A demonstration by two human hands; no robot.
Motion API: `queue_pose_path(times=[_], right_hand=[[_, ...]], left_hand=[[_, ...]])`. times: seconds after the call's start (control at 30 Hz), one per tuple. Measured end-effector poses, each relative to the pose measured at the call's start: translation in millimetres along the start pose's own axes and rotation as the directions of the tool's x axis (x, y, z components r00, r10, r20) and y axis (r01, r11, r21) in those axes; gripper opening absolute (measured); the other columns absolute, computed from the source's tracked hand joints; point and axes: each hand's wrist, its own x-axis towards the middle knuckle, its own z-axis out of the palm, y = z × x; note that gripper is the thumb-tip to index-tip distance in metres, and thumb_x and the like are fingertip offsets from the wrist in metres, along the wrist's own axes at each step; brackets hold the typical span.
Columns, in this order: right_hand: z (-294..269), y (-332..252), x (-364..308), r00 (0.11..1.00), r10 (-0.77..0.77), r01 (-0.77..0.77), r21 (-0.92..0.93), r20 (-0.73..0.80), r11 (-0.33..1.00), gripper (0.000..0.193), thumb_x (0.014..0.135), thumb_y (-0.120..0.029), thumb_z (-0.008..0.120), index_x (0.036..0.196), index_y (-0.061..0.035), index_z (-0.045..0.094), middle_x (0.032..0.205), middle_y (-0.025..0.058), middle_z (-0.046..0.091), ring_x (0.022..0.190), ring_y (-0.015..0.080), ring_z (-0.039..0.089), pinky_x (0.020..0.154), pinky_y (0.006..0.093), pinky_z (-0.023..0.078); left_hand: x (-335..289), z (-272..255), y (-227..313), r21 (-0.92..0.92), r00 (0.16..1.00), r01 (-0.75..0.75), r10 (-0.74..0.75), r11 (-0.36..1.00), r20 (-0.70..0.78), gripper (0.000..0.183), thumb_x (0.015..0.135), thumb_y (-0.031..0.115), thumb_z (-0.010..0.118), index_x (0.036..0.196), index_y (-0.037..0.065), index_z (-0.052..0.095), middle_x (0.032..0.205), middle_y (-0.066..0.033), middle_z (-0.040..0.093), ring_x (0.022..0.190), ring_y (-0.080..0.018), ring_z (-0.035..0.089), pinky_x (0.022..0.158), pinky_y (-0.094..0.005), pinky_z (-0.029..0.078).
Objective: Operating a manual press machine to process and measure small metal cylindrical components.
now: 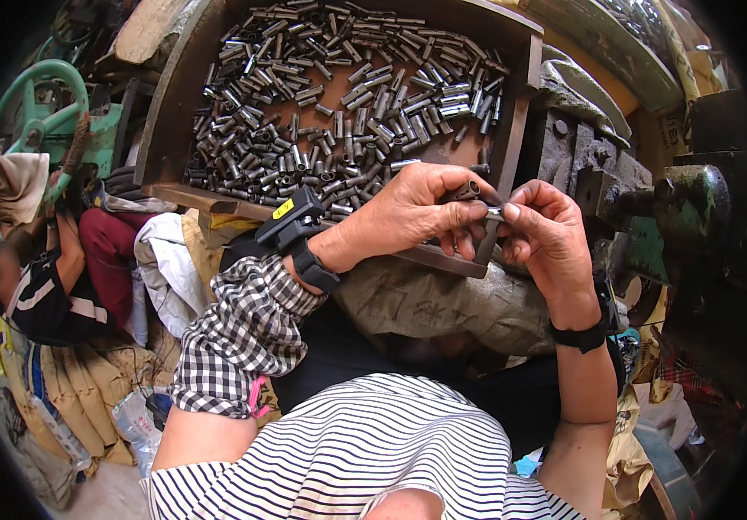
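While the left hand is closed around a dark tube, whose hollow end points up between the fingers, its thumb tip meets a small bright piece. The right hand pinches that piece between thumb and finger, its other fingers curled loosely. Whether the bright piece belongs to the held tube, or is separate, I cannot tell; the fingertips cover too much.

Just beyond the hands is the wooden tray, with many loose tubes scattered thickly across it and patches of bare board between them. As far as progress shows, only what is in the fingers seems to be getting attention; the tubes in the tray look much alike, so I cannot sort done from undone, and plenty lie there.

Below the tray's near edge hangs a grey sack. Right of the tray stands a grimy machine; far left, a co-worker sits near a green wheel.
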Motion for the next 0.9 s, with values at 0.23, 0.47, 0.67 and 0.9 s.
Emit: queue_pose_path(times=[0.23,0.47,0.67,0.9], right_hand=[[-7.9,1.8,9.4,0.995,0.054,-0.059,0.057,0.087,0.997,0.006,0.083,-0.005,0.063,0.085,-0.0012,0.059,0.071,0.0067,0.064,0.049,0.0067,0.057,0.045,0.0171,0.047],[5.0,17.6,9.3,0.998,-0.053,0.044,-0.212,-0.037,0.976,0.007,0.084,-0.005,0.062,0.084,-0.0003,0.058,0.072,0.0055,0.062,0.05,0.008,0.057,0.043,0.0188,0.047],[30.8,-0.9,39.2,0.823,-0.569,0.349,-0.791,0.001,0.503,0.007,0.085,-0.005,0.058,0.089,0.0006,0.057,0.08,0.0059,0.062,0.062,0.0142,0.061,0.053,0.0257,0.049],[22.0,-15.8,115.8,0.769,-0.363,0.072,-0.636,0.526,-0.768,0.016,0.076,-0.009,0.054,0.091,-0.0091,0.059,0.088,0.0069,0.061,0.09,0.0229,0.059,0.072,0.0355,0.045]], left_hand=[[5.3,13.2,0.0,0.123,1.0,0.009,-0.005,0.992,-0.031,0.041,0.091,0.013,0.056,0.128,-0.001,0.044,0.081,-0.0061,0.064,0.065,-0.0104,0.065,0.054,-0.0214,0.053],[7.0,7.4,-16.5,0.814,0.815,-0.443,0.548,0.376,0.19,0.04,0.084,0.004,0.061,0.121,-0.004,0.049,0.089,-0.0167,0.064,0.072,-0.0204,0.067,0.06,-0.0285,0.054],[-3.5,-20.3,-1.8,0.018,0.975,-0.015,0.019,1.0,-0.22,0.028,0.09,0.009,0.054,0.115,-0.002,0.05,0.09,-0.0095,0.063,0.074,-0.016,0.066,0.056,-0.0217,0.053],[1.4,-45.4,0.5,-0.323,0.907,-0.151,0.001,0.934,-0.421,0.022,0.086,0.009,0.06,0.105,0.003,0.053,0.092,-0.0083,0.063,0.079,-0.0165,0.067,0.052,-0.0215,0.054]])
